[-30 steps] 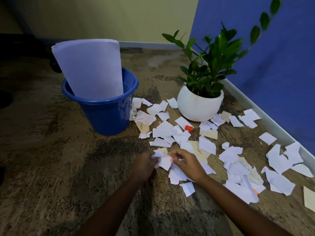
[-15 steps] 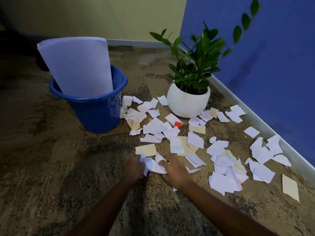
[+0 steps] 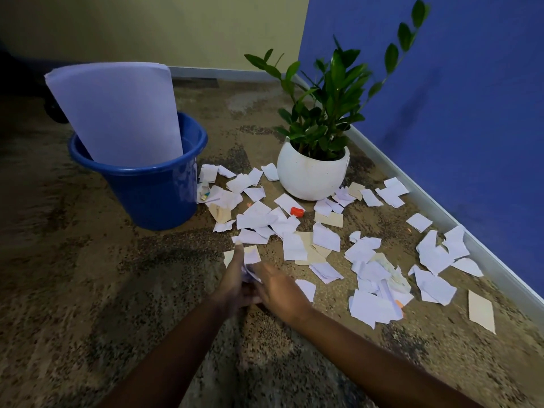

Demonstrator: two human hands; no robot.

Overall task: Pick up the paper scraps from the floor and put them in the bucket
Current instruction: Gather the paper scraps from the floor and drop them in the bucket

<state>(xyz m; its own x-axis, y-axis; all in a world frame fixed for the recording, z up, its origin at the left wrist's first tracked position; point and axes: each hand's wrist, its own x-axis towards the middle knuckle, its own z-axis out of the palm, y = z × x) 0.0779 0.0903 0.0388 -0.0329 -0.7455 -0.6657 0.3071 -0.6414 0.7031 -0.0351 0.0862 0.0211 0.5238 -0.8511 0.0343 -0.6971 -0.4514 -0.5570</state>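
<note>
Several white and tan paper scraps [image 3: 323, 240] lie scattered on the floor between the bucket, the plant pot and the wall. A blue bucket [image 3: 153, 189] stands at the left with a large white sheet [image 3: 117, 113] upright inside it. My left hand [image 3: 235, 278] and my right hand [image 3: 282, 287] are together low over the floor, in front of the bucket and to its right. They press a small bunch of scraps [image 3: 250, 270] between them. The left fingers are straight and point away from me. The right hand is blurred and lies against the bunch.
A white round pot with a green plant [image 3: 312, 172] stands right of the bucket among the scraps. A small red object [image 3: 296, 212] lies in front of the pot. A blue wall with a pale skirting [image 3: 441, 213] runs along the right. Speckled brown floor [image 3: 88, 290] stretches left.
Both hands have closed together and lifted slightly, gathering the scraps that lay between them into a bunch. A tan scrap now shows behind the left fingers.
</note>
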